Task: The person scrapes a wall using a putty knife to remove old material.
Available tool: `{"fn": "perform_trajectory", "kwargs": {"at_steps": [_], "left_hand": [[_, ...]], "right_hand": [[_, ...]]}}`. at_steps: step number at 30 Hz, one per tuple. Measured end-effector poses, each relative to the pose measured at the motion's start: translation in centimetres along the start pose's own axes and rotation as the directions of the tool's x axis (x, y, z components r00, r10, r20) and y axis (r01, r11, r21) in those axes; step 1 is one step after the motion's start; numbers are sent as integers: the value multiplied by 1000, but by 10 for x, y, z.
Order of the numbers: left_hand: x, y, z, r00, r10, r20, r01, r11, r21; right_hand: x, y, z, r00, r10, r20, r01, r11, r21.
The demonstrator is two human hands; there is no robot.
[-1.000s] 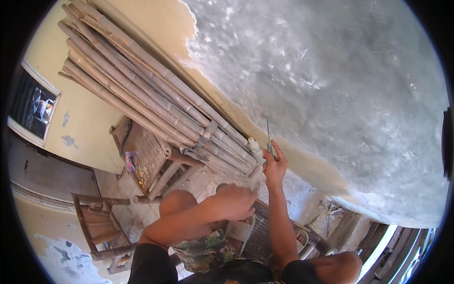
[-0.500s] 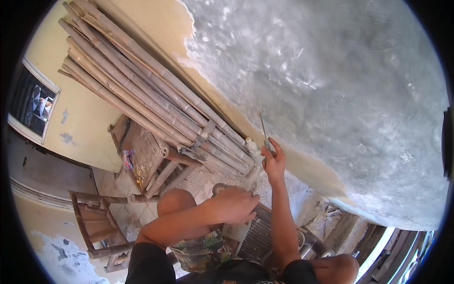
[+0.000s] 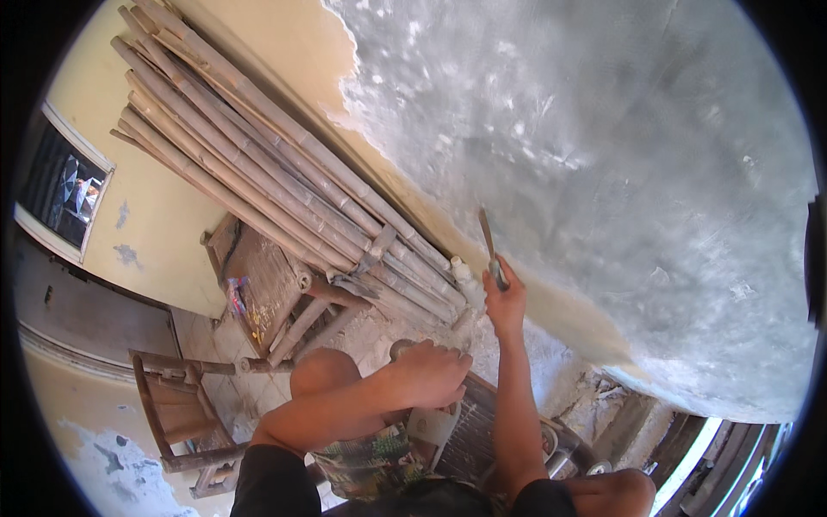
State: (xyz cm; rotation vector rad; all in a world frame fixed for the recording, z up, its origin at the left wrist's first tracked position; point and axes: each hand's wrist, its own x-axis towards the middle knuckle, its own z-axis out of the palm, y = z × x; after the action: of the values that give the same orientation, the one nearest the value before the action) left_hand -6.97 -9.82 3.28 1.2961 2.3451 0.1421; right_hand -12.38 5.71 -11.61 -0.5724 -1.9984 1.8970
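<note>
Metal, narrow and flat: a scraper blade, clenched by its lower end in the right hand, fingers wrapped round the handle so that only the blade showed above the fist. Blade stood nearly upright, tilted slightly leftward at the tip, which lay against the wall where yellow paint met bare grey plaster; whether the edge actually touched the surface could not be told.

Below and left of that grip: the left hand, palm down, fingers curled over the top of a pale, stained container; held or merely pressed, not clear. Beneath it, a patterned cloth over the person's lap, one bare knee just left of the hand.

Immediately left of the raised fist: the lower ends of a bundle of bamboo poles, leaning against the yellow wall and running up and away to the left.

Farther left and lower: a weathered wooden frame propped under the poles, then a wooden chair on the tiled floor. Farthest left: a dark window in a pale frame.
</note>
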Motion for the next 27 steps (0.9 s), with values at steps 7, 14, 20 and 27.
{"fn": "perform_trajectory", "kwargs": {"at_steps": [7,14,20,27], "left_hand": [[0,0,-15,991,46,128,-33,994,-103],[-10,2,-18,993,17,115,-6,995,-100],[-10,-5,-13,997,37,66,-31,995,-99],[-11,-4,-16,995,9,96,-4,999,-53]], "right_hand": [[10,5,6,998,-60,-14,60,998,17],[-12,-13,6,995,100,-6,-100,995,-10],[-10,-10,13,999,17,-49,-17,1000,15],[-5,-17,10,1000,-13,-1,13,995,-97]]}}
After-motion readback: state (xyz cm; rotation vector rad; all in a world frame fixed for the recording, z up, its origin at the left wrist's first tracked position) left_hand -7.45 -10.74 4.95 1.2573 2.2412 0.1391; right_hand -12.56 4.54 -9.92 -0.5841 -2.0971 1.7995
